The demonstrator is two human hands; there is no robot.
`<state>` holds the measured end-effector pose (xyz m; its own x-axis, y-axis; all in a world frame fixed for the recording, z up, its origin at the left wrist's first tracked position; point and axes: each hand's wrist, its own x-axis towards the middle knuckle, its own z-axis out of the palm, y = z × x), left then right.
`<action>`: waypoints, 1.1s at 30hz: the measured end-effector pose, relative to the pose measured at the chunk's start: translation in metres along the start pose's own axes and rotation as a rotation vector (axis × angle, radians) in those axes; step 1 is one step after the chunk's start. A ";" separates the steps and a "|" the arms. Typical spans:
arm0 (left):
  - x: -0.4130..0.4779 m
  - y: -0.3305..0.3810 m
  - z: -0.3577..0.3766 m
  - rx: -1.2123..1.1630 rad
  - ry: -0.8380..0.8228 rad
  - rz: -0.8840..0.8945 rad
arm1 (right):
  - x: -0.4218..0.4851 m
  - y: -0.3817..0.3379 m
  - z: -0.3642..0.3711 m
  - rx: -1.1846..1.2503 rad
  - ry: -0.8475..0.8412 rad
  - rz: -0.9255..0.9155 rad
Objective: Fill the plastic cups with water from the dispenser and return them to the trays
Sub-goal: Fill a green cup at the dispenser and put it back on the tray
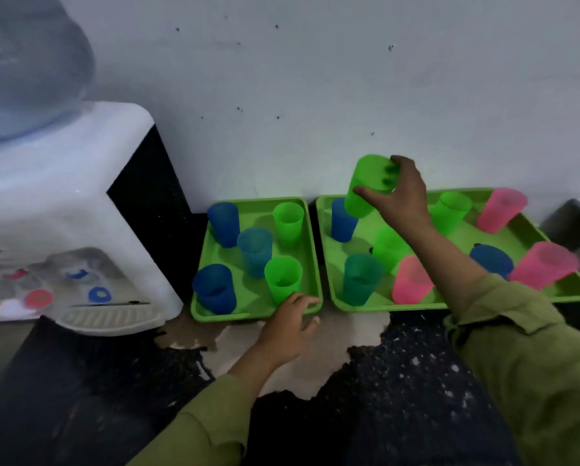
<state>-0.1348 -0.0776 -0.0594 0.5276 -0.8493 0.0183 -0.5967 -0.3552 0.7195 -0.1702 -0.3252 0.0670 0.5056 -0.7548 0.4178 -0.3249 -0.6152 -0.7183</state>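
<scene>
While your right hand [397,196] grips a tilted green cup [365,188] above the far-left corner of the right tray [359,307], your left hand [286,319] rests, fingers relaxed, on the near rim of the left tray [221,317]; five cups [283,280] stand inside, dispenser [80,203] just beside.

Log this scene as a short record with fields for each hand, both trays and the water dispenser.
right hand: grips a translucent green plastic cup, tilted, above the larger green plastic tray
left hand: fingers rest on the near rim of the smaller green plastic tray
smaller tray cups: five upright; two dark blue, one teal, two green
larger tray cups: blue, teal, green and pink, standing
dispenser: white water dispenser, left of both trays
</scene>
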 end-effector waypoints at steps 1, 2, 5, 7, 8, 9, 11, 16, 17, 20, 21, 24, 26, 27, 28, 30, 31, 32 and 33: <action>-0.006 -0.004 -0.008 -0.022 0.020 0.033 | -0.013 -0.014 0.002 0.004 0.006 -0.017; -0.014 -0.009 -0.020 -0.036 0.041 0.067 | -0.027 -0.029 0.005 0.010 0.011 -0.028; -0.031 -0.021 -0.056 -0.094 0.116 0.133 | -0.064 -0.065 0.021 0.037 -0.010 -0.047; -0.043 -0.033 -0.081 -0.130 0.204 0.169 | -0.091 -0.090 0.036 0.051 -0.022 -0.070; -0.049 -0.039 -0.095 -0.135 0.256 0.183 | -0.105 -0.103 0.045 0.062 -0.028 -0.078; -0.052 -0.043 -0.103 -0.142 0.309 0.185 | -0.116 -0.111 0.052 0.073 -0.039 -0.075; -0.060 -0.053 -0.122 -0.168 0.391 0.170 | -0.140 -0.132 0.068 0.095 -0.077 -0.056; -0.085 -0.086 -0.160 -0.153 0.396 0.133 | -0.202 -0.176 0.117 0.130 -0.189 -0.040; -0.089 -0.093 -0.165 -0.149 0.388 0.128 | -0.213 -0.182 0.126 0.128 -0.213 -0.039; -0.105 -0.113 -0.173 -0.207 0.362 0.105 | -0.241 -0.193 0.149 0.115 -0.291 -0.046; -0.111 -0.118 -0.175 -0.230 0.351 0.085 | -0.248 -0.196 0.157 0.116 -0.314 -0.043; -0.129 -0.137 -0.177 -0.281 0.338 -0.003 | -0.266 -0.202 0.178 0.110 -0.377 -0.036; -0.139 -0.150 -0.179 -0.290 0.334 -0.050 | -0.273 -0.203 0.191 0.111 -0.434 -0.029; -0.144 -0.158 -0.179 -0.290 0.330 -0.078 | -0.276 -0.204 0.197 0.115 -0.465 -0.015; -0.149 -0.165 -0.180 -0.287 0.325 -0.109 | -0.277 -0.205 0.202 0.126 -0.492 0.008; -0.155 -0.180 -0.182 -0.278 0.316 -0.167 | -0.278 -0.207 0.211 0.170 -0.531 0.060; -0.157 -0.187 -0.184 -0.262 0.311 -0.193 | -0.277 -0.208 0.216 0.197 -0.543 0.081; -0.158 -0.194 -0.186 -0.235 0.308 -0.224 | -0.275 -0.209 0.220 0.214 -0.551 0.099; -0.158 -0.200 -0.189 -0.205 0.311 -0.255 | -0.274 -0.209 0.224 0.215 -0.554 0.109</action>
<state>0.0150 0.2015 -0.0752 0.8176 -0.5757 0.0081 -0.3089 -0.4268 0.8500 -0.0615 0.0614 -0.0218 0.8384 -0.5445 0.0250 -0.2585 -0.4376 -0.8612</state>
